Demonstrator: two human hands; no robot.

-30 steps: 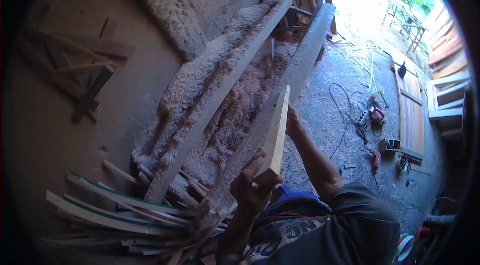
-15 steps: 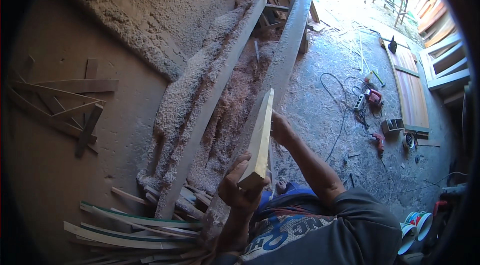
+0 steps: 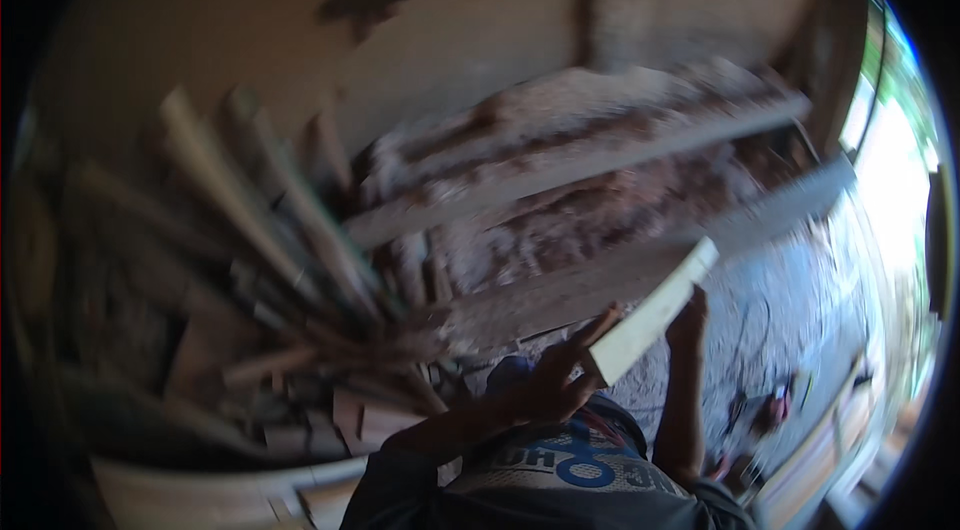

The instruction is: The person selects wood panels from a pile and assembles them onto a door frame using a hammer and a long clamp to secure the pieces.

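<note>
A pale wooden board [image 3: 652,315] slants up to the right in front of my body. My left hand [image 3: 560,382] is closed around its near end, fingers along the side. Toward the far end, my right hand [image 3: 687,318] grips the board's right edge, though blur softens its fingers. Beneath the board runs a long grey beam [image 3: 570,288], coated in dust and apart from my hands as far as I can see.
A second beam [image 3: 600,170] lies beyond, with heaped wood shavings [image 3: 620,215] between the two. Several curved wooden strips [image 3: 215,195] stand in a pile at the left. A red power tool [image 3: 776,406] rests on the shaving-strewn floor at the right.
My view has swung toward the left, bringing the strip pile further in and blurring the picture. The board now leans more to the right, still held by both hands.
</note>
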